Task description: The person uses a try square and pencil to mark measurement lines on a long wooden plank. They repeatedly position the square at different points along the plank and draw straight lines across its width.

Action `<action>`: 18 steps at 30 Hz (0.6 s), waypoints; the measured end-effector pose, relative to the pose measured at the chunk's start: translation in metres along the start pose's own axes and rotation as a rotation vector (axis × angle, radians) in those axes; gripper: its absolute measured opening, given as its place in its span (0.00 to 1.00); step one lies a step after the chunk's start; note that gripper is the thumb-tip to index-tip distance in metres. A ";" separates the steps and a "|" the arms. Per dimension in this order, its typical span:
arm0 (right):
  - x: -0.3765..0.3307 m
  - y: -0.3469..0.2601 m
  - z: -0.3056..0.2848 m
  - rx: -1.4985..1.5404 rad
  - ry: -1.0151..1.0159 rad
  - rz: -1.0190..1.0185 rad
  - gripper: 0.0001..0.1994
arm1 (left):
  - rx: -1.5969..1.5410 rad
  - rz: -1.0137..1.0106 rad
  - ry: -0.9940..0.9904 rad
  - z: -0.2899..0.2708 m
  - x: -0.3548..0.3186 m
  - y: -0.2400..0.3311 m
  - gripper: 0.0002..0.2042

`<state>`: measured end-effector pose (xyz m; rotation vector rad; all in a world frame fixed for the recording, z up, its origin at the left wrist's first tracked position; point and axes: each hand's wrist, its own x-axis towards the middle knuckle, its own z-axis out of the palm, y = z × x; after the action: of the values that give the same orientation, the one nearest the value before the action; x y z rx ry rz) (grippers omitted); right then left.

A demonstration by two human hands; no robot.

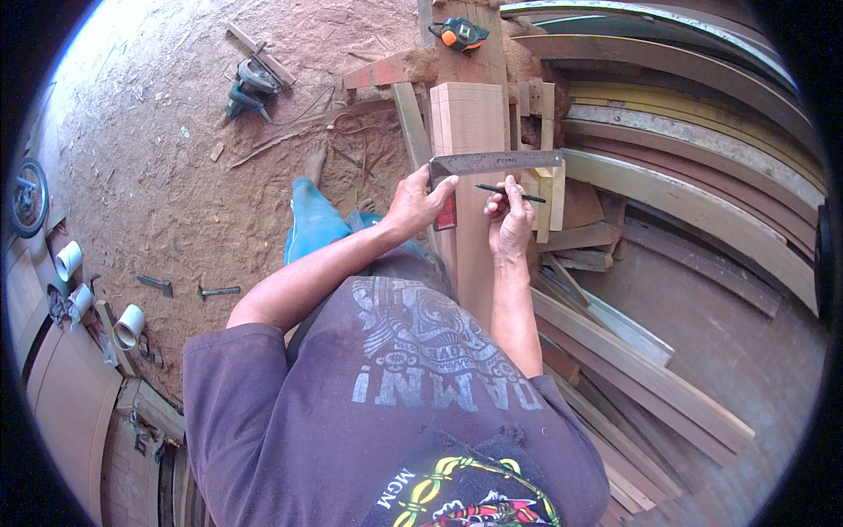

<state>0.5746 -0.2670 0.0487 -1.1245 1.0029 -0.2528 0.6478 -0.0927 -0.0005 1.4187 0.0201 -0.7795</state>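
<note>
- The left hand [414, 200] is closed on a try square with a flat grey metal blade and a red-faced stock [446, 216]; its thumb lies by the inner corner.
- The square rests on a long, squared, reddish-brown wooden beam [477, 250], its blade crossing the top face and reaching out past the right edge, its stock along the left side.
- The right hand [509, 224] pinches a slim, dark pencil [532, 198] between thumb and fingers, just below the blade; the tip points left over the beam. Whether it touches the wood, I cannot tell.
- The two hands are apart, one on each side of the beam.
- Past the beam's far end sits a black-and-orange tape measure [464, 35].
- On the brown, debris-strewn floor [219, 193] at left lie a teal-and-grey circular saw [252, 88], with a strip of wood against it, and two dark hammers [219, 292], well apart from the beam.
- Long wooden boards in brown, yellow and pale tones [685, 189] are stacked along the right.
</note>
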 end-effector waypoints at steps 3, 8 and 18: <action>-0.002 -0.004 0.005 -0.003 0.013 0.006 0.11 | 0.014 -0.013 -0.007 -0.001 0.001 0.001 0.19; 0.004 -0.025 0.033 -0.250 -0.024 -0.171 0.12 | 0.045 -0.036 -0.037 -0.002 0.000 0.002 0.20; 0.036 -0.052 0.059 -0.727 -0.198 -0.365 0.10 | 0.082 -0.024 -0.003 -0.003 -0.001 0.009 0.20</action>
<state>0.6559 -0.2756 0.0767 -1.9599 0.7136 -0.0567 0.6530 -0.0904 0.0069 1.4969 0.0030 -0.8102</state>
